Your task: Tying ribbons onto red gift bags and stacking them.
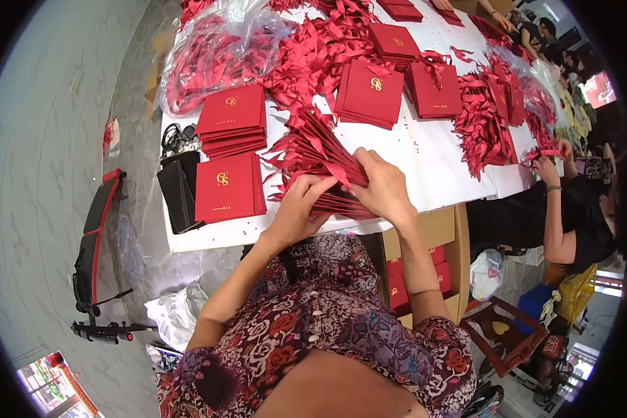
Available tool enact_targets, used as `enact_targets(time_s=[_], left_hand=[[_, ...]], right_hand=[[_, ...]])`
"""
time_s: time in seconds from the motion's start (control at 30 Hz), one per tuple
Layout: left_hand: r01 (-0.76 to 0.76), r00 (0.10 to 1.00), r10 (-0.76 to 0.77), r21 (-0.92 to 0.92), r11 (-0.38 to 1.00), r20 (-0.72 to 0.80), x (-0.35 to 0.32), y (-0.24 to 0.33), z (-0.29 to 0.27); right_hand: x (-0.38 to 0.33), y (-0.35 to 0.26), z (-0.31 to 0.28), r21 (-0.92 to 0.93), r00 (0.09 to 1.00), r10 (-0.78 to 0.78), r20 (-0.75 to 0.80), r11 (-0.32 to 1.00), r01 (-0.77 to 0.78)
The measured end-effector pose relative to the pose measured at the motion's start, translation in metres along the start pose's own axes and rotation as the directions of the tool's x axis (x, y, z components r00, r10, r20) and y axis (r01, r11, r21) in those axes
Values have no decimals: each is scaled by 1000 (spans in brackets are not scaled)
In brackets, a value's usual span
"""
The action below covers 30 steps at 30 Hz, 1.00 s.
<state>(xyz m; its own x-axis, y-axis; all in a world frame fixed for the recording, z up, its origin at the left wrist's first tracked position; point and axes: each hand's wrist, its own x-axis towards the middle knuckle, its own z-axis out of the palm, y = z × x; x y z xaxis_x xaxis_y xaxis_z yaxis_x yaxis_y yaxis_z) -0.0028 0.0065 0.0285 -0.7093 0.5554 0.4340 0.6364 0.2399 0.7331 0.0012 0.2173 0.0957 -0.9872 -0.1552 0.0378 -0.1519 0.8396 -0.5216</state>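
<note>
A fanned pile of flat red paper gift bags (317,145) with red ribbon handles lies in front of me at the table's near edge. My right hand (383,184) is closed round the right edge of these bags, its fingers on top. My left hand (301,207) rests at the pile's near left side, thumb and forefinger pinched at a red ribbon (337,173) beside the right fingertips. Its lower fingers are partly hidden. To the left are two neat stacks of red bags, one nearer (226,188) and one farther (231,115), with gold print on top.
Loose red ribbons (320,59) and a clear plastic bag of ribbons (219,66) cover the far left of the white table (425,157). More bag stacks (369,90) stand beyond my hands. A black pouch (179,191) lies left. Below right is an open carton (460,258). A co-worker's arm (554,209) works at right.
</note>
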Motion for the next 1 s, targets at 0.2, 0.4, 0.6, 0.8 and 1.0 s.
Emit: enact_targets(time_s=[0.2, 0.4, 0.6, 0.8, 1.0], left_hand=[[192, 981, -191, -57, 980, 12, 9, 11, -7], [224, 967, -224, -8, 974, -124, 3, 10, -2], [214, 952, -139, 267, 940, -274, 1, 19, 3], [40, 994, 14, 469, 882, -112, 8, 20, -2], [215, 970, -132, 469, 857, -203, 7, 22, -4]], right_hand=[[0, 3, 1, 51, 993, -72, 92, 996, 67], [0, 8, -3, 150, 985, -106, 138, 985, 85], [-2, 7, -12, 248, 981, -81, 177, 968, 35], [17, 3, -17, 184, 936, 123, 331, 964, -191], [21, 22, -5, 245, 988, -53, 146, 969, 15]])
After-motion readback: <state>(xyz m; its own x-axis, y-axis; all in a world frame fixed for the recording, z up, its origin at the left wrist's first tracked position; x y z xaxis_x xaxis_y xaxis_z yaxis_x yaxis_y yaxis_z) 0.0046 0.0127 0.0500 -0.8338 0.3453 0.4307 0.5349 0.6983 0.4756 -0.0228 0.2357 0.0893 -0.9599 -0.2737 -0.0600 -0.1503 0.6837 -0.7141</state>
